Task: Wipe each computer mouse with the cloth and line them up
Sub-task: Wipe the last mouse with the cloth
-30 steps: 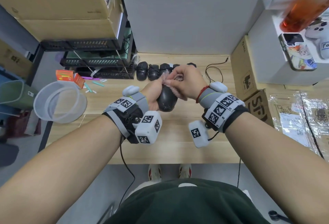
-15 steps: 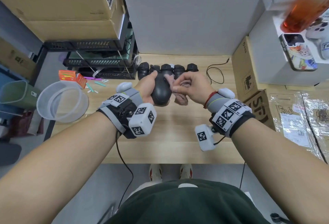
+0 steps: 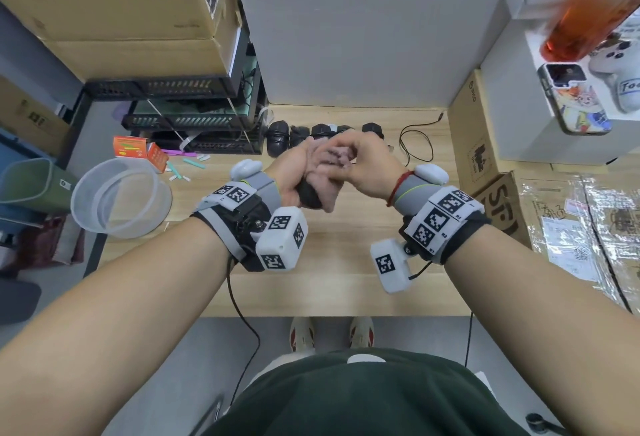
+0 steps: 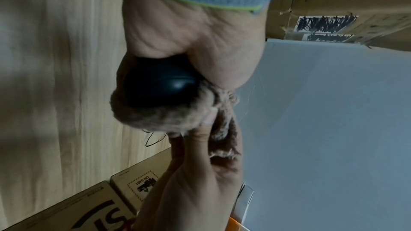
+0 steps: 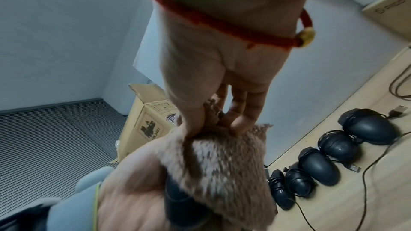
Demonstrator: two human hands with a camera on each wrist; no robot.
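mouse gripped in left hand | right hand pinches cloth over it

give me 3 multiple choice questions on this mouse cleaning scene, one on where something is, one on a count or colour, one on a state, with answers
1. Where is the row of mice that are not being held?
A. in the clear plastic bowl
B. at the back of the wooden table
C. on the white box

2. How many mice lie in that row?
A. two
B. five
C. eight

3. What is happening with the held mouse?
A. it lies alone on the table
B. the left hand grips it while the right hand presses the cloth on it
C. it hangs by its cable

Answers:
1. B: the head view shows the row against the back edge of the table.
2. B: the right wrist view shows five dark mice side by side.
3. B: the left hand wraps the mouse and the right hand holds the cloth over it.
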